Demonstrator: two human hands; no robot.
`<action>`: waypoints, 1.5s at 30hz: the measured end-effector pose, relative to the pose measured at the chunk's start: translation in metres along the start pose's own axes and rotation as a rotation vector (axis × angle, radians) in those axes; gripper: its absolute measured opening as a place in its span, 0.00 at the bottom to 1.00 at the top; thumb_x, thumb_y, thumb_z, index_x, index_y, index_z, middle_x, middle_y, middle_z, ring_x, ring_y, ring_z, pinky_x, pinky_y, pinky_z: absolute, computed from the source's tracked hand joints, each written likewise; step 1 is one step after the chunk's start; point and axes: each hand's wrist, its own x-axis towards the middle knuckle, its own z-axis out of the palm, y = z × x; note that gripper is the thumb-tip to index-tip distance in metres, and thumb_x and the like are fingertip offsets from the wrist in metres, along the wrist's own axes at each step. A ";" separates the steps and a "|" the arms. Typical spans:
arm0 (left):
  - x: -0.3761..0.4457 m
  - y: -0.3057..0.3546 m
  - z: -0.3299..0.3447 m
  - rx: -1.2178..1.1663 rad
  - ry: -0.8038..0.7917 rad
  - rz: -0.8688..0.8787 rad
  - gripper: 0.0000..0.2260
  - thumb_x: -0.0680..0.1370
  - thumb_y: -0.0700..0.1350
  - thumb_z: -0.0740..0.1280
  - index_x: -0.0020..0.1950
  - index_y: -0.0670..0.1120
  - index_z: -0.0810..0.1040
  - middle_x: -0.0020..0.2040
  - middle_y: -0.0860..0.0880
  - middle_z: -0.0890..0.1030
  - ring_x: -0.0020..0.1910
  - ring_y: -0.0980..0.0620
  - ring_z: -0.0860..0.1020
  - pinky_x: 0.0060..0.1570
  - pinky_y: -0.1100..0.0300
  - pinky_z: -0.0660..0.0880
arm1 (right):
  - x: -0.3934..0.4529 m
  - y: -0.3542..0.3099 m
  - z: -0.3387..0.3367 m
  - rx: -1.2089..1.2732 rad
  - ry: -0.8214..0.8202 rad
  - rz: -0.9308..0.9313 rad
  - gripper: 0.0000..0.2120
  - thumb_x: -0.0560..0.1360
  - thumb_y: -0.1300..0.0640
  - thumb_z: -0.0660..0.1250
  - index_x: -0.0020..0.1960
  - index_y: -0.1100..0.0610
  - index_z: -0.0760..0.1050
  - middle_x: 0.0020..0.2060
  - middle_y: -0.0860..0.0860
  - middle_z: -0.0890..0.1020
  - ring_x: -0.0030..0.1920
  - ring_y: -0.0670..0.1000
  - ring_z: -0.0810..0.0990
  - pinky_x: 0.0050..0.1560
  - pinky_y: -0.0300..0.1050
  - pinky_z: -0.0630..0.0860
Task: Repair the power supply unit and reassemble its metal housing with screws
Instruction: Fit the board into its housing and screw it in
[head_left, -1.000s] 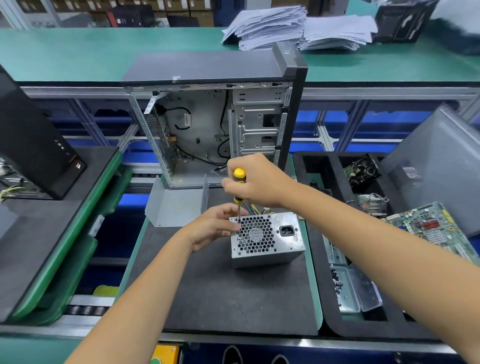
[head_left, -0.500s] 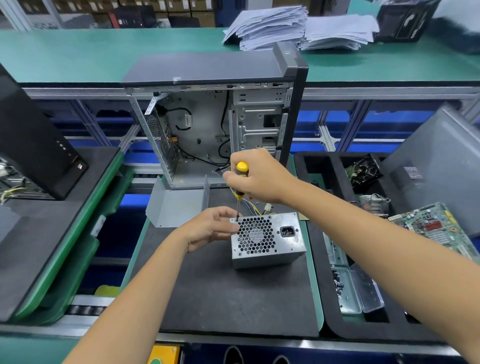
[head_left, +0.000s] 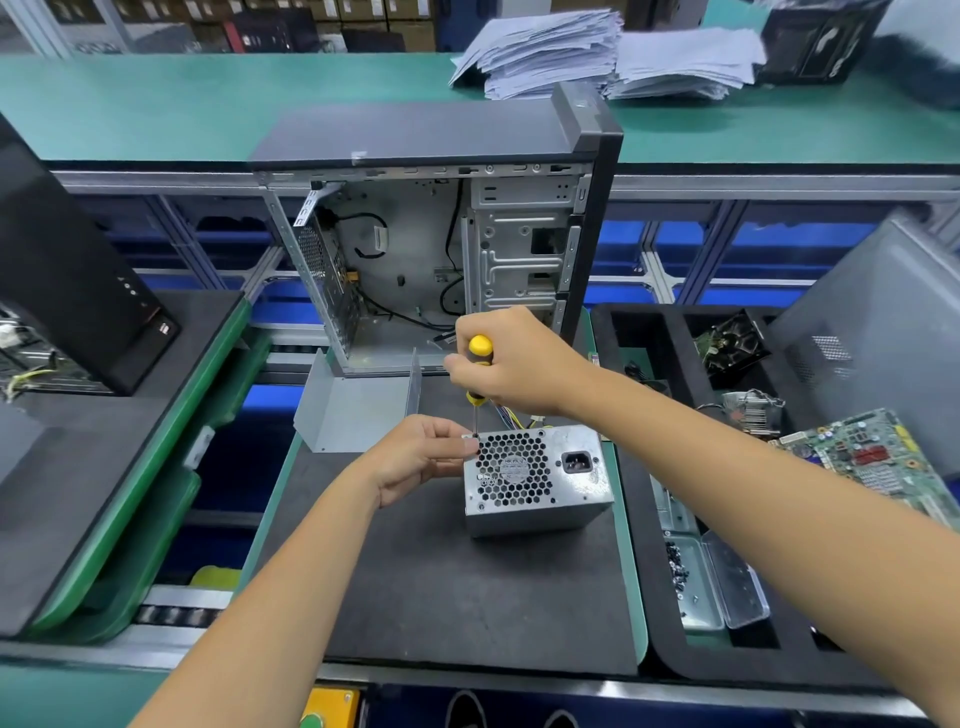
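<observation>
Right hand: we see it at the centre of the frame, fingers curled tight round the yellow handle of a screwdriver held upright, tip down.
Screwdriver tip: we place it at the upper left corner of the power supply unit's fan face, touching or just above the metal; whether a screw sits under it we cannot tell.
Left hand: just left of centre, fingers drawn together, thumb and fingertips pinched at that same corner, beside the shaft's lower end.
Power supply unit: a silver metal box standing on the dark mat, slightly right of centre, with the honeycomb fan grille and a power socket facing us; coloured wires show behind its top edge.
Housing panel: a bent grey sheet-metal piece lying on the mat just above and left of the hands.
Computer case: open and upright in the upper centre, behind the mat.
Black tray: along the right, holding a clear box with small screws.
Circuit board: at the right edge of the frame.
</observation>
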 end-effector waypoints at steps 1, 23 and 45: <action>0.000 0.000 0.000 -0.001 0.003 -0.004 0.12 0.70 0.42 0.72 0.49 0.37 0.81 0.49 0.40 0.84 0.46 0.49 0.83 0.46 0.60 0.78 | 0.000 0.000 -0.001 -0.005 -0.009 -0.004 0.12 0.75 0.56 0.67 0.36 0.62 0.72 0.28 0.55 0.78 0.29 0.52 0.74 0.33 0.43 0.72; 0.004 0.012 0.002 0.066 0.018 -0.081 0.04 0.75 0.34 0.67 0.44 0.37 0.81 0.43 0.42 0.84 0.44 0.50 0.83 0.46 0.62 0.79 | 0.010 -0.037 -0.023 -0.735 -0.310 -0.204 0.14 0.77 0.55 0.64 0.35 0.55 0.65 0.32 0.51 0.68 0.37 0.57 0.73 0.37 0.50 0.75; 0.005 0.020 0.003 0.118 0.061 -0.160 0.05 0.75 0.35 0.69 0.39 0.40 0.82 0.39 0.45 0.84 0.40 0.53 0.82 0.50 0.60 0.79 | 0.006 -0.046 -0.019 -0.752 -0.475 -0.188 0.07 0.75 0.57 0.63 0.52 0.58 0.71 0.49 0.54 0.70 0.36 0.51 0.72 0.30 0.43 0.62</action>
